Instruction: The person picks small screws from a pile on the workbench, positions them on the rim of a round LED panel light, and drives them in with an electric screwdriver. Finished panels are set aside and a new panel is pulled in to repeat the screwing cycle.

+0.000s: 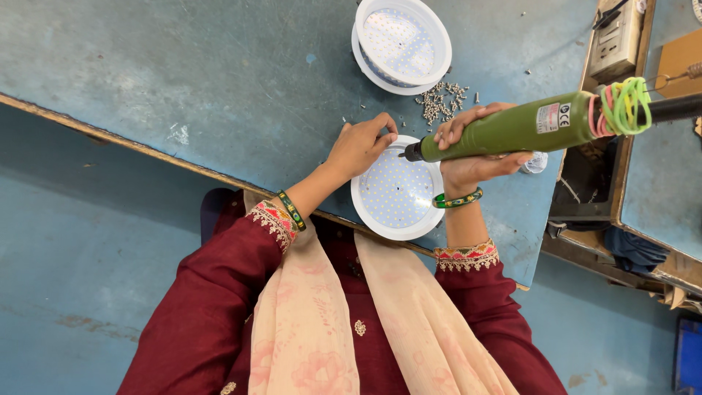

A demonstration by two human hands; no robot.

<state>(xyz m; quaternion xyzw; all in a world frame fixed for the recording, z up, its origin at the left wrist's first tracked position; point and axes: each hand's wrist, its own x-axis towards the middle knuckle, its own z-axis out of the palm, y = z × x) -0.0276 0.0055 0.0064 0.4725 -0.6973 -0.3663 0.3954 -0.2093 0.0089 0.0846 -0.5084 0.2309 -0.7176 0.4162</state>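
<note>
the blue worktable [219, 80] carries everything. next in size, the green electric screwdriver [512, 130] lies level in the right hand [475, 150], whose fingers wrap closed round its barrel; it looks rigid and fairly heavy, best held mid-body as here, with its bit at the lamp's rim. the round white led lamp [397, 192] sits at the table's near edge, just in front of the person; it seems light, stiff and easily scratched across its dotted face, so the rim is the safer place to hold. the left hand [360, 146] rests on that rim, fingertips pinched together, on what i cannot tell. a second lamp [401, 44] stands farther off, small screws [441, 99] scattered between.
</note>
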